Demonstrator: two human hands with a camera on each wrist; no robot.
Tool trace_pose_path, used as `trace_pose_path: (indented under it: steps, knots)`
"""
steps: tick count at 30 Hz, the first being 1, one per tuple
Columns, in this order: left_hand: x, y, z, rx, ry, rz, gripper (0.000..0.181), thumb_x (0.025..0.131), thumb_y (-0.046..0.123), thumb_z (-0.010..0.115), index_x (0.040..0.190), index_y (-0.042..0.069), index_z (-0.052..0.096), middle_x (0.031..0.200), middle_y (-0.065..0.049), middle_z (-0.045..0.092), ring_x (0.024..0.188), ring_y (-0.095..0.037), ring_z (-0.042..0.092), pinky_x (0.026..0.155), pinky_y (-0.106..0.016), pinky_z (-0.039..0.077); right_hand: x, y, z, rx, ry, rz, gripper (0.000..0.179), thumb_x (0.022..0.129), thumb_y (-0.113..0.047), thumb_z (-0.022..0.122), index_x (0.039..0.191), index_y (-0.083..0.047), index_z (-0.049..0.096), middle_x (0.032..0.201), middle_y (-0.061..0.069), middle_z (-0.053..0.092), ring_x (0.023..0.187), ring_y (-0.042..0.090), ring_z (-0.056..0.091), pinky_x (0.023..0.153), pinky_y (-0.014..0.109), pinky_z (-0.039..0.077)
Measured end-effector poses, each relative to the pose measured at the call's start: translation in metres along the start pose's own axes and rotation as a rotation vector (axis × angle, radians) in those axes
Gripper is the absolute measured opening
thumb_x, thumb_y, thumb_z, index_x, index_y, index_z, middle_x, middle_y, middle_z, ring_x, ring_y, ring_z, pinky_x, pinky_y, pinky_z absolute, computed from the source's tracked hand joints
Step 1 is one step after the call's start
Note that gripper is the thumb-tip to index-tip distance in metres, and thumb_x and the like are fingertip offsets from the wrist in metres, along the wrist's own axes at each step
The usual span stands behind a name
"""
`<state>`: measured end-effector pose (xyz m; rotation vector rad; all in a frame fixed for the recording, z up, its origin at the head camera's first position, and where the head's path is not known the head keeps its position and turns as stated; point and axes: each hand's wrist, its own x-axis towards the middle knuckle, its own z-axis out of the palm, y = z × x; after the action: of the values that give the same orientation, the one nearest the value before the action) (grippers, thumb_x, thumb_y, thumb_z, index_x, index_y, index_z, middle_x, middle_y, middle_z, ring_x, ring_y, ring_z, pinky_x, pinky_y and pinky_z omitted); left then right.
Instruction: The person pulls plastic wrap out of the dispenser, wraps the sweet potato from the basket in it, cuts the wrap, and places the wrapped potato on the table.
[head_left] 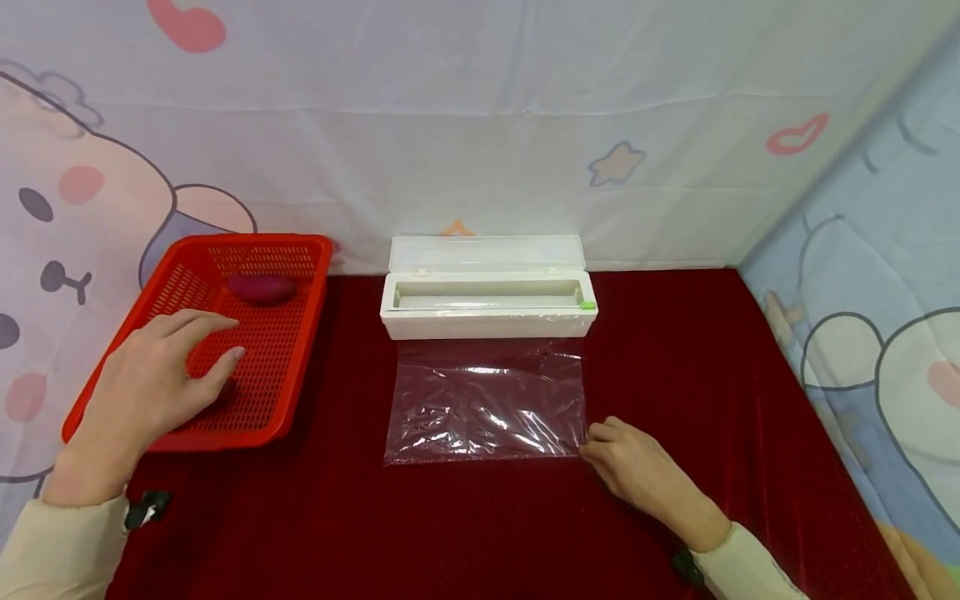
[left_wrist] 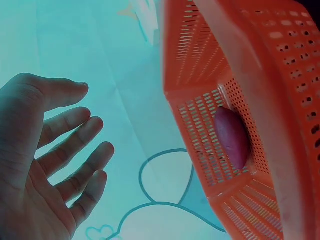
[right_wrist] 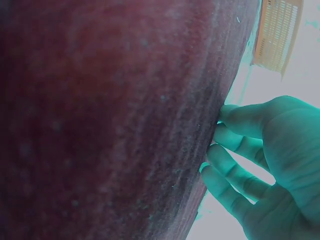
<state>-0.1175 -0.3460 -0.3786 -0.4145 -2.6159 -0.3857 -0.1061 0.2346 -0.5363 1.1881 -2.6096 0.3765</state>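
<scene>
My left hand (head_left: 161, 375) hovers over the near part of a red plastic basket (head_left: 318, 283), thumb and fingers spread apart with nothing between them. Inside the basket, towards the back, lies a purple sweet potato (head_left: 261, 288), also seen in the left wrist view. Another dark piece (head_left: 227, 388) is mostly hidden under that hand. Clear cling film (head_left: 487, 408) lies flat on the cloth, drawn out from a white dispenser box (head_left: 487, 325). At the film's near right corner, my right hand (head_left: 637, 467) pinches the edge between thumb and fingertips, low against the cloth.
The dispenser's clear lid (head_left: 486, 254) stands raised at the back, and a green slider (head_left: 588, 306) sits at the right of its front edge. Dark red cloth (head_left: 465, 533) covers the table. Printed curtains (head_left: 480, 125) hang behind and to the right.
</scene>
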Motion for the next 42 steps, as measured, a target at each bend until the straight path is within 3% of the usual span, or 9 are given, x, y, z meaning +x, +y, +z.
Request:
trace_pose_path:
  steps: [11, 18, 31, 42]
  knots:
    - [-0.002, -0.022, 0.005, 0.011, -0.089, -0.093, 0.04, 0.088, 0.016, 0.08, 0.127, 0.006, 0.073, 0.128, -0.025, 0.07, 0.113, -0.049, 0.063, 0.086, -0.071, 0.052, 0.0, 0.0, 0.0, 0.01, -0.028, 0.007, 0.01, 0.087, -0.004, 0.086, 0.091, -0.013, 0.084, 0.088, -0.005, 0.067, 0.079, 0.009, 0.052, 0.069, 0.023, 0.052]
    - [-0.003, -0.039, 0.009, 0.047, -0.215, -0.178, 0.043, 0.093, 0.021, 0.076, 0.132, 0.004, 0.07, 0.135, -0.031, 0.064, 0.119, -0.053, 0.058, 0.094, -0.075, 0.047, 0.0, -0.001, 0.0, 0.002, -0.029, 0.015, 0.011, 0.087, -0.004, 0.086, 0.091, -0.013, 0.084, 0.088, -0.005, 0.066, 0.08, 0.009, 0.052, 0.069, 0.023, 0.053]
    - [-0.006, -0.069, 0.016, 0.058, -0.357, -0.224, 0.052, 0.093, 0.027, 0.078, 0.137, 0.001, 0.065, 0.141, -0.035, 0.058, 0.128, -0.056, 0.052, 0.103, -0.079, 0.041, 0.001, 0.001, -0.003, -0.031, -0.022, 0.0, 0.01, 0.085, -0.006, 0.088, 0.089, -0.014, 0.084, 0.084, -0.006, 0.065, 0.076, 0.01, 0.051, 0.066, 0.023, 0.049]
    - [-0.018, -0.091, 0.027, 0.056, -0.535, -0.29, 0.071, 0.092, 0.041, 0.08, 0.146, 0.0, 0.057, 0.148, -0.038, 0.049, 0.129, -0.059, 0.048, 0.098, -0.082, 0.042, 0.0, -0.002, -0.002, -0.037, -0.016, -0.002, 0.011, 0.086, -0.005, 0.087, 0.089, -0.014, 0.083, 0.084, -0.005, 0.065, 0.076, 0.01, 0.051, 0.065, 0.023, 0.048]
